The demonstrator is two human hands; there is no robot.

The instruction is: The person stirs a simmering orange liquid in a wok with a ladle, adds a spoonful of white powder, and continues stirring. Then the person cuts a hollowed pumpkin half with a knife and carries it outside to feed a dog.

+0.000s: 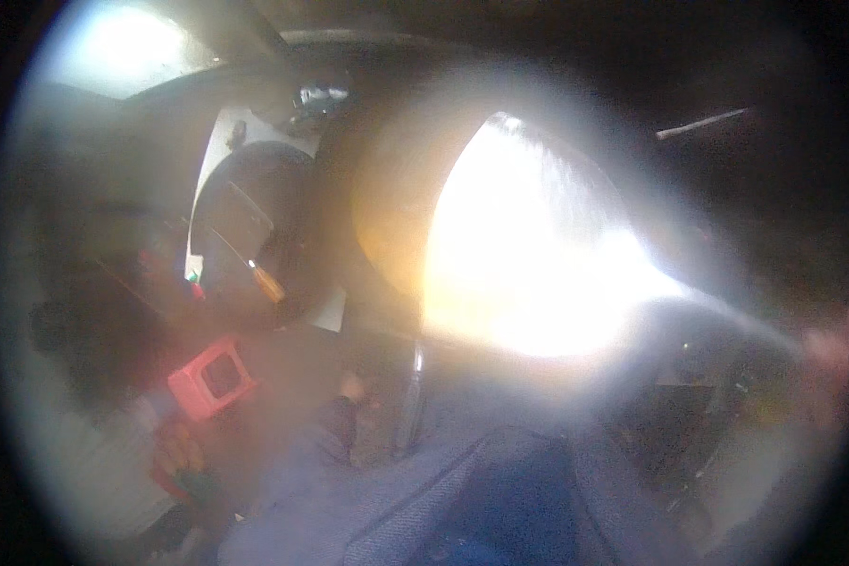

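A large rounded opening or bowl-like surface [387,226], yellowish on its left side, fills the middle; intense white glare [528,245] hides its right part. My left hand [357,388] shows small and blurred at the end of a blue-grey sleeve, beside an upright pale metal strip [411,396]. Its fingers cannot be made out. At the far right, a reddish smeared shape [832,354] looks like my right hand. A thin bright streak runs from the glare toward it; whether this is a rod or light is unclear.
To the left lies a screwdriver [267,282] with an orange-yellow handle, on a dark round surface [255,217] with a white border. A red square-framed object [212,379] stands lower left. A pale thin stick [701,124] shows at upper right.
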